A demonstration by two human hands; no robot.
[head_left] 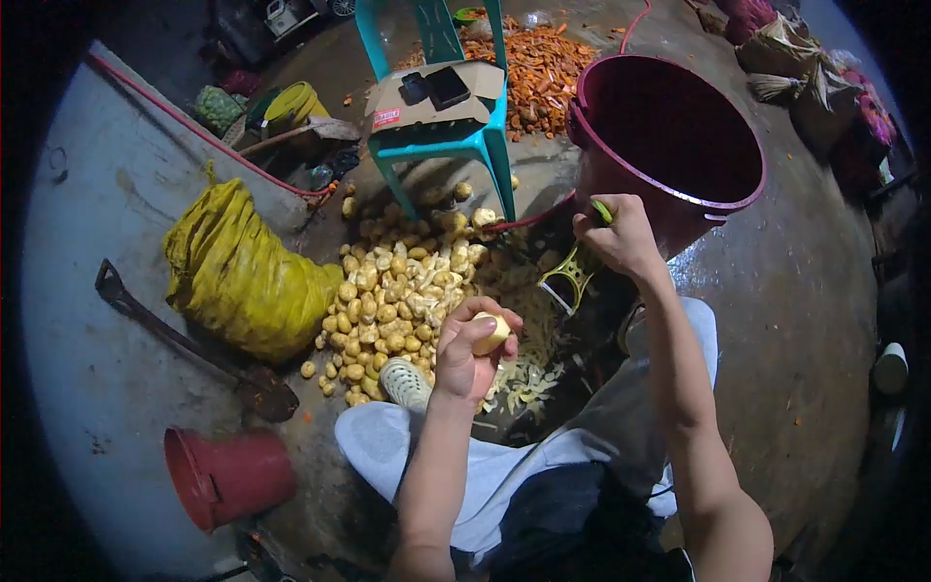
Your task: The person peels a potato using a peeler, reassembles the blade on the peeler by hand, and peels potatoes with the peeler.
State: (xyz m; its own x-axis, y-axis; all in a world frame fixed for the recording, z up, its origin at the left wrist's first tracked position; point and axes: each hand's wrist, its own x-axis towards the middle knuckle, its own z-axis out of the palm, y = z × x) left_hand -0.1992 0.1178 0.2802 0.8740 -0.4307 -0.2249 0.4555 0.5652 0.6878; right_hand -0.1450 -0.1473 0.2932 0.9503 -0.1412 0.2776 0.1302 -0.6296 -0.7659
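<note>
My left hand [470, 354] is closed around a potato [493, 336], whose pale surface looks peeled. My right hand [623, 238] grips a green Y-shaped peeler [570, 275], its head pointing down and left, apart from the potato. Beyond my left hand, a heap of unpeeled potatoes [388, 301] lies on the floor. Pale peelings [524, 383] are scattered on the ground below, between my legs. The large dark red tub [645, 184] stands just past my right hand.
A teal plastic chair [495, 145] holds cardboard [412, 109] and dark devices. Behind it lies a pile of orange peelings [543, 78]. At left are a yellow sack [242, 272], a long-handled shovel-like tool [184, 335] and a tipped red bucket [238, 475]. Sacks [781, 48] line the right.
</note>
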